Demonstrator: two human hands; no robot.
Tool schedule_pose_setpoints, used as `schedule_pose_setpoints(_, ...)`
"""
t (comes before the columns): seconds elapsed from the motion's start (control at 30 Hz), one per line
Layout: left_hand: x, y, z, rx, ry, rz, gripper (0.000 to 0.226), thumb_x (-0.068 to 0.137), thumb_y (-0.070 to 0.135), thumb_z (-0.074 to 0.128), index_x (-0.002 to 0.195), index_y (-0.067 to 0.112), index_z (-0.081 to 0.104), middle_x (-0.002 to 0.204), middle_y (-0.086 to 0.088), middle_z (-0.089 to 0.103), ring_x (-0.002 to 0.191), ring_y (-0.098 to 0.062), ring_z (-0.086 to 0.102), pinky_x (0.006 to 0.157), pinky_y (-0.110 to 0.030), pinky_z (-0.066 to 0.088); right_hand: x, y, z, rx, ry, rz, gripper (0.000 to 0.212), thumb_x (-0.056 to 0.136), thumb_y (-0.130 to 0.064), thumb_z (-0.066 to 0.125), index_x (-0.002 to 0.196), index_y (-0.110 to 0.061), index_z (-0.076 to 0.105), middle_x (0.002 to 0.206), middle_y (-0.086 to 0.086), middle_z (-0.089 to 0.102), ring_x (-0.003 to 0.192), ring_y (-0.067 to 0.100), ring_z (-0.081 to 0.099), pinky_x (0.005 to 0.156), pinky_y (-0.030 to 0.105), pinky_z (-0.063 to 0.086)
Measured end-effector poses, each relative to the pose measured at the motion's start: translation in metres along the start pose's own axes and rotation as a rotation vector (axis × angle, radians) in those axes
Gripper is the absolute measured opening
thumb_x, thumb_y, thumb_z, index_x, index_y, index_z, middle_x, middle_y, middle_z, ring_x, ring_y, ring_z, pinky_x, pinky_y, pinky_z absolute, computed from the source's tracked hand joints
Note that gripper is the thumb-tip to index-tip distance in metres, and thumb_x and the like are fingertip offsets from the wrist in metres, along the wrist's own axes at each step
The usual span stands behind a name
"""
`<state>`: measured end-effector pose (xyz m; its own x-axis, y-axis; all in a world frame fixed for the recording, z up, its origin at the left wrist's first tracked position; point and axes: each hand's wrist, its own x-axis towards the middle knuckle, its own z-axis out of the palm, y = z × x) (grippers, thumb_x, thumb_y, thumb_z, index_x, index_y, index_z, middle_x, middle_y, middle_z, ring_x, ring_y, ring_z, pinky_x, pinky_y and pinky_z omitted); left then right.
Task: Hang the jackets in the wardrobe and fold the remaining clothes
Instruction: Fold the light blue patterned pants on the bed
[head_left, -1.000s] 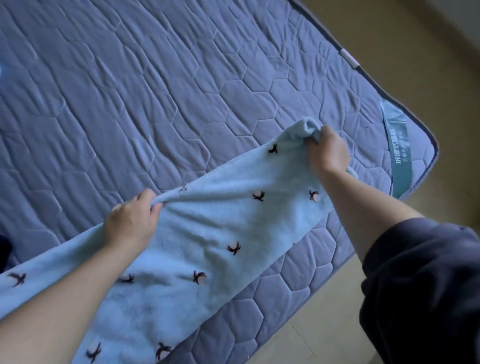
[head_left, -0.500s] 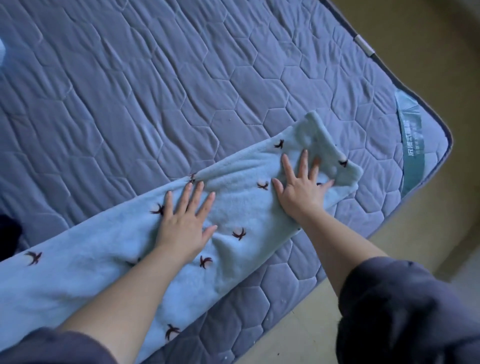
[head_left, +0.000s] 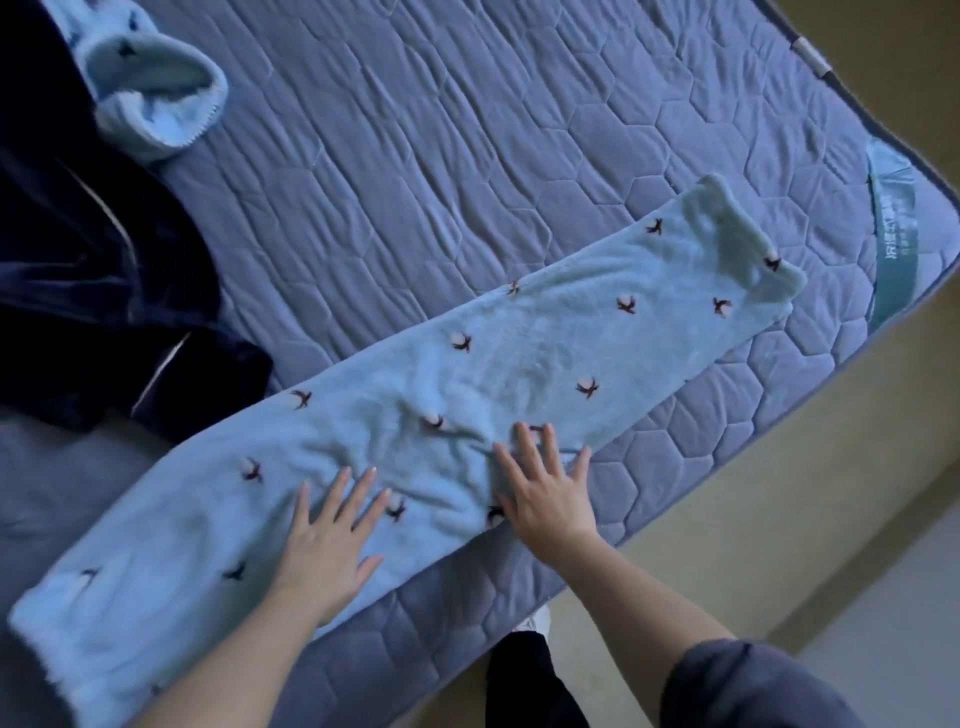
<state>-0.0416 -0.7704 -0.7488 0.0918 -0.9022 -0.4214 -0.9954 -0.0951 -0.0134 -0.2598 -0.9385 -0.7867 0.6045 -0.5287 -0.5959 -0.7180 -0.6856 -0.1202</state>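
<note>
Both forearms reach forward, bare to the pushed-up sleeves. The left hand (head_left: 327, 540) lies flat, palm down, fingers spread. The right hand (head_left: 545, 493) lies flat likewise, slightly farther forward.

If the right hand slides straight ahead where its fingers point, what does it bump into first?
Nothing solid, it seems. The right hand lies flat on the light blue fleece garment; straight on it would cross more fleece, then reach the bare quilted mattress.

A quilted blue-grey mattress (head_left: 467, 156) with a teal label (head_left: 896, 239) at its corner lies above a pale floor (head_left: 909, 639).
</note>
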Motion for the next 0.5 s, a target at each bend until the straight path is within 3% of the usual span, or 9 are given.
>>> schedule_pose_setpoints(0.1, -0.055, -0.045, 0.022, 0.015, 0.029, -0.008, 0.057, 0.076, 0.049, 0.052, 0.117, 0.013, 0.069, 0.129, -0.013, 0.061, 0.114, -0.036, 0.06, 0.086, -0.064, 0.045, -0.014, -0.071, 0.015, -0.006, -0.051, -0.11, 0.063, 0.1, -0.042, 0.03, 0.152, -0.031, -0.003, 0.159, 0.007, -0.017, 0.144, 0.039, -0.016, 0.106, 0.071, -0.001)
schedule_pose_setpoints(0.23, -0.122, -0.109, 0.047, 0.028, -0.021, -0.038, 0.048, 0.072, 0.037, 0.069, 0.113, 0.012, 0.071, 0.128, -0.012, 0.061, 0.118, -0.032, 0.059, 0.092, -0.062, 0.045, -0.038, -0.175, 0.035, -0.066, -0.094, -0.188, 0.065, 0.1, -0.028, 0.038, 0.153, -0.016, 0.003, 0.16, 0.008, -0.012, 0.146, 0.035, -0.011, 0.11, 0.068, 0.005)
schedule_pose_setpoints(0.33, -0.164, -0.151, 0.059, 0.016, -0.082, -0.117, 0.052, 0.086, 0.038, 0.061, 0.132, 0.016, 0.057, 0.152, -0.01, 0.035, 0.141, -0.026, 0.032, 0.11, -0.057, 0.023, -0.064, -0.261, 0.056, -0.053, -0.111, -0.125, 0.07, 0.098, -0.024, 0.041, 0.153, -0.015, -0.001, 0.16, 0.012, -0.013, 0.146, 0.036, -0.01, 0.111, 0.064, 0.009)
schedule_pose_setpoints(0.4, -0.188, -0.179, 0.068, -0.04, -0.087, -0.199, 0.058, 0.091, 0.039, 0.052, 0.144, 0.018, 0.04, 0.159, -0.008, 0.016, 0.147, -0.024, 0.013, 0.114, -0.053, 0.012, -0.081, -0.318, 0.071, -0.037, -0.156, -0.115, 0.07, 0.098, -0.021, 0.04, 0.153, -0.018, -0.004, 0.159, 0.013, -0.017, 0.145, 0.037, -0.013, 0.112, 0.064, 0.007)
schedule_pose_setpoints(0.5, -0.197, -0.22, 0.074, -0.32, 0.021, -0.396, 0.066, 0.088, 0.031, 0.059, 0.146, 0.014, 0.033, 0.158, -0.011, 0.019, 0.143, -0.03, 0.021, 0.111, -0.049, 0.024, -0.094, -0.387, 0.084, -0.009, -0.137, -0.104, 0.073, 0.096, -0.017, 0.044, 0.153, -0.018, -0.002, 0.159, 0.015, -0.013, 0.147, 0.034, -0.008, 0.113, 0.062, 0.008)
